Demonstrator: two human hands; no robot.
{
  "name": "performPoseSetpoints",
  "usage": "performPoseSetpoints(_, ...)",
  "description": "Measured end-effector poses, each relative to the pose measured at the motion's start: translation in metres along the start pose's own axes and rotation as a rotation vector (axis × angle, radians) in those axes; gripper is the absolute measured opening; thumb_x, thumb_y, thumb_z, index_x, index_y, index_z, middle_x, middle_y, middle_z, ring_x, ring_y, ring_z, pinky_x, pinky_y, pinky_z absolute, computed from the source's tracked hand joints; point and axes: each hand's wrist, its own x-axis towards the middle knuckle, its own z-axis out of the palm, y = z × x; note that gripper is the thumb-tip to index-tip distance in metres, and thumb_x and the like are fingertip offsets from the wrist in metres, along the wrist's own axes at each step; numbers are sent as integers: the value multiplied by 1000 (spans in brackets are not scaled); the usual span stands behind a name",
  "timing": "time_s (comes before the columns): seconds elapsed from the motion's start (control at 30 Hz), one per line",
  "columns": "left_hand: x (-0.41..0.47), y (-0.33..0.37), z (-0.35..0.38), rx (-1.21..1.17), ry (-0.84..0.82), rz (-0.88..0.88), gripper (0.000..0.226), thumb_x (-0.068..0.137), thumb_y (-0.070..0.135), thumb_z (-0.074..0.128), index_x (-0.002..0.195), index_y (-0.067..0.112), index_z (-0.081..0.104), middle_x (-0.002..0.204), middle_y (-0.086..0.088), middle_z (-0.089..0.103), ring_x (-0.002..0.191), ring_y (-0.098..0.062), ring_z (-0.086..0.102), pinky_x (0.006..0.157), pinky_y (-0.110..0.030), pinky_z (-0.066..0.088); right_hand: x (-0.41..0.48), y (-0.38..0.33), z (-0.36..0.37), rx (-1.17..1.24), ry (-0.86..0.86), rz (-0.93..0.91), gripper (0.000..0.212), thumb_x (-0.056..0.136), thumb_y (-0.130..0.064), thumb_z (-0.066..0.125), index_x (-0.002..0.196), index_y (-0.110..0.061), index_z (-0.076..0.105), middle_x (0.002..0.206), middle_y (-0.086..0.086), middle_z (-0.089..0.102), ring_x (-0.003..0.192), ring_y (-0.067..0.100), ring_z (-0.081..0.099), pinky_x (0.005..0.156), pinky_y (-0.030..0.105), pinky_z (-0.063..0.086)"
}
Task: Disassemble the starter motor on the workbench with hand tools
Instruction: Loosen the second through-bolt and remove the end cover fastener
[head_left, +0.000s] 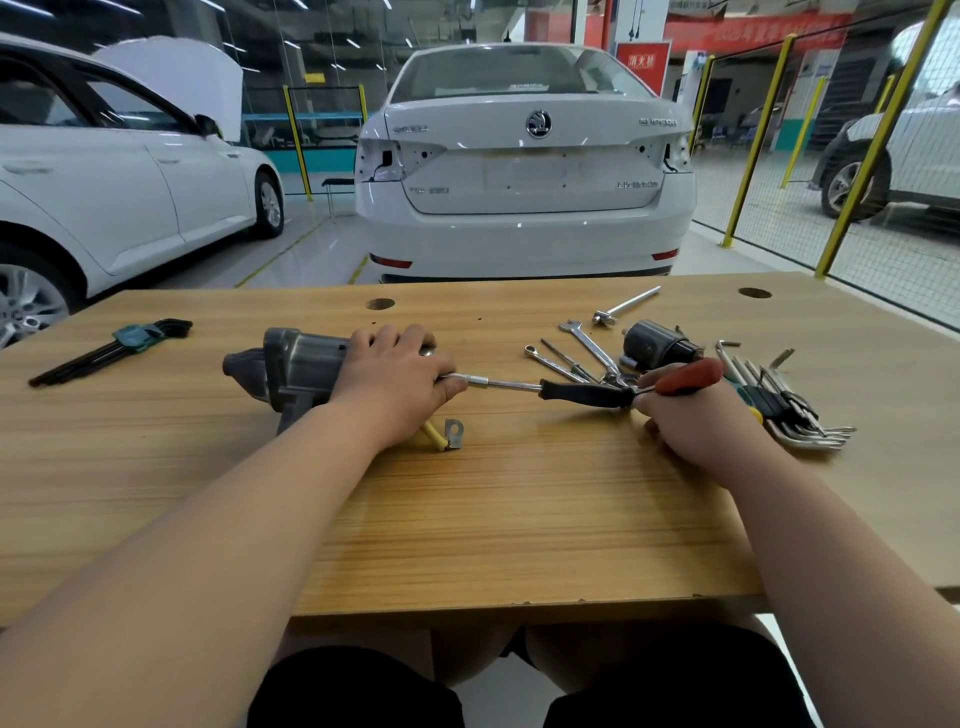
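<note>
The grey starter motor (291, 366) lies on its side at the middle left of the wooden workbench (519, 519). My left hand (395, 382) grips its right end and hides it. A nut driver (582, 391) with a black and red handle lies level, its metal shaft running left to the motor's end under my left fingers. My right hand (691, 410) is closed around the red end of the handle. A yellow lead with a metal ring terminal (449, 435) pokes out below my left hand. A black solenoid (655, 343) rests apart, behind the handle.
Combination wrenches (587, 345) and a T-handle bar (626, 305) lie behind the driver. A silver hex key set (795, 410) sits right of my right hand, a black hex key set (111, 349) at far left. White cars stand beyond the bench's far edge.
</note>
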Motion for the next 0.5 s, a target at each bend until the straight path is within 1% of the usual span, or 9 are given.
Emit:
performPoseSetpoints(0.1, 0, -1, 1, -3, -4, -7, 48, 93, 63, 20, 123, 43, 52, 138, 6, 38, 126, -21, 32, 101, -43, 19, 4, -1, -8, 20, -25, 7, 12, 88, -15, 69, 98, -22, 70, 87, 6, 69, 75, 20, 68, 59, 30, 50)
performPoseSetpoints(0.13, 0, 0, 1, -3, -7, -10, 48, 93, 63, 20, 123, 44, 52, 138, 6, 37, 126, -21, 32, 102, -42, 18, 7, -3, -12, -1, -41, 5, 12, 88, -15, 69, 97, -21, 70, 87, 7, 69, 74, 20, 67, 56, 28, 50)
performPoseSetpoints(0.23, 0, 0, -1, -6, -11, -8, 48, 93, 64, 20, 123, 44, 51, 138, 6, 37, 126, -21, 32, 102, -42, 18, 14, -11, -18, -84, -97, 4, 21, 85, -14, 71, 105, -13, 67, 92, 13, 68, 79, 23, 65, 55, 29, 50)
performPoseSetpoints(0.33, 0, 0, -2, -3, -24, -8, 48, 93, 64, 20, 123, 43, 51, 138, 6, 37, 125, -21, 32, 101, -42, 19, 20, -18, -19, -170, -109, -15, 25, 86, -16, 69, 110, -11, 62, 90, 15, 66, 74, 22, 62, 51, 27, 48)
performPoseSetpoints(0.4, 0, 0, -3, -3, -30, -13, 48, 93, 64, 20, 124, 43, 51, 139, 6, 36, 126, -22, 32, 101, -43, 19, 23, -20, -20, -215, -97, -19, 27, 86, -20, 70, 109, -13, 59, 87, 11, 65, 70, 19, 61, 47, 24, 44)
performPoseSetpoints(0.5, 1, 0, -2, -4, -32, -8, 49, 93, 64, 20, 124, 43, 50, 139, 6, 36, 126, -21, 32, 100, -43, 20, 29, -25, -24, -295, -111, -35, 22, 84, -23, 74, 101, -13, 63, 81, 7, 69, 65, 16, 68, 48, 23, 45)
